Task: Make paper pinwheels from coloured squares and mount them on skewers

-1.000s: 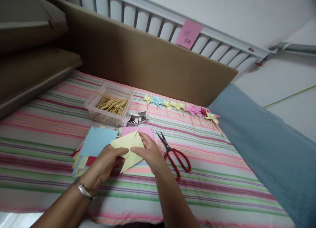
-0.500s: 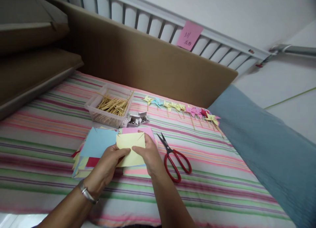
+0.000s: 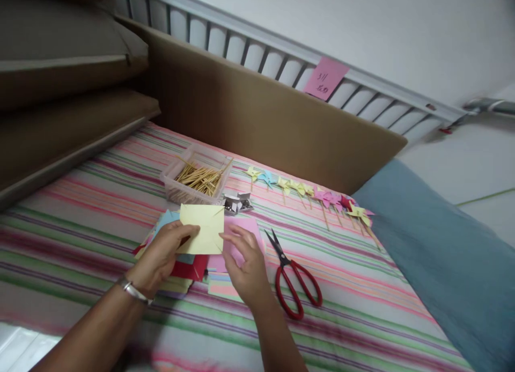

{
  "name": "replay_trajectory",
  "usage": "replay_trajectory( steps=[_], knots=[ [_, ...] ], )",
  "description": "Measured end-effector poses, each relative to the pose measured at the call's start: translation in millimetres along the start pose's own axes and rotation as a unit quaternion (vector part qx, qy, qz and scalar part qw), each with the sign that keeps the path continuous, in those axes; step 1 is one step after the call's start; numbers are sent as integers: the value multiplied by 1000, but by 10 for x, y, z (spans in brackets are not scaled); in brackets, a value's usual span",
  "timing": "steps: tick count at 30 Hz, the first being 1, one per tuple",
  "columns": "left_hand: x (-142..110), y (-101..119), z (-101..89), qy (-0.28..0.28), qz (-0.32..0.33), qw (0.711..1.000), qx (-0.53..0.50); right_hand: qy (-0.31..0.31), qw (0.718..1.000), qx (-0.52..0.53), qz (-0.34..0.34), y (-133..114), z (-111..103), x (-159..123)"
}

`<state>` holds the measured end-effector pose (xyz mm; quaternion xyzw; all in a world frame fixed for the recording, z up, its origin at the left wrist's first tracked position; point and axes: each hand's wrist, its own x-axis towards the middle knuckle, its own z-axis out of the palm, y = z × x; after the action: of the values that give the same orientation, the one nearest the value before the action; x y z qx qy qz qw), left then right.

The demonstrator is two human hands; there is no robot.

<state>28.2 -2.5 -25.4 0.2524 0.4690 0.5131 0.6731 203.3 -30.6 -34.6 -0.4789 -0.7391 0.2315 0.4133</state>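
Observation:
My left hand [image 3: 167, 247] pinches a pale yellow square of paper [image 3: 205, 228] by its left side, thumb on top. Short slits show at its right-hand corners. At the paper's right edge my right hand [image 3: 244, 256] has its fingers apart; the fingertips are at the edge, and whether they touch it I cannot tell. Beneath lie stacks of coloured paper: a pink sheet [image 3: 249, 235] on the right, blue and red sheets [image 3: 196, 268] on the left, partly hidden by my left hand. Scissors with red handles [image 3: 295, 281] rest to the right, blades slightly apart.
A clear plastic box [image 3: 171, 185] of wooden sticks stands behind the paper. Small open boxes [image 3: 237, 203] of metal pieces sit beside it. Several paper pinwheels [image 3: 298, 188] line the back, before a brown board [image 3: 261, 109]. Wrapped slabs [image 3: 72, 109] are stacked at left.
My right hand has let go of the yellow paper and opened at its right edge. My left hand keeps the paper and has turned it slightly. The camera view has shifted.

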Motion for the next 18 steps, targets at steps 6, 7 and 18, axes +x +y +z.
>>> replay_trajectory(
  steps=[6, 7, 18],
  knots=[
    [61, 0, -120, -15, -8, 1000, 2, -49, 999, -15, -11, 3, 58, -13],
    [62, -7, -122, -20, -11, 1000, 2, -48, 999, -13, -9, -1, 64, -12],
    [7, -51, -18, -50, -35, 998, 23, -45, 999, 0, 16, 19, 58, -1]
  ],
)
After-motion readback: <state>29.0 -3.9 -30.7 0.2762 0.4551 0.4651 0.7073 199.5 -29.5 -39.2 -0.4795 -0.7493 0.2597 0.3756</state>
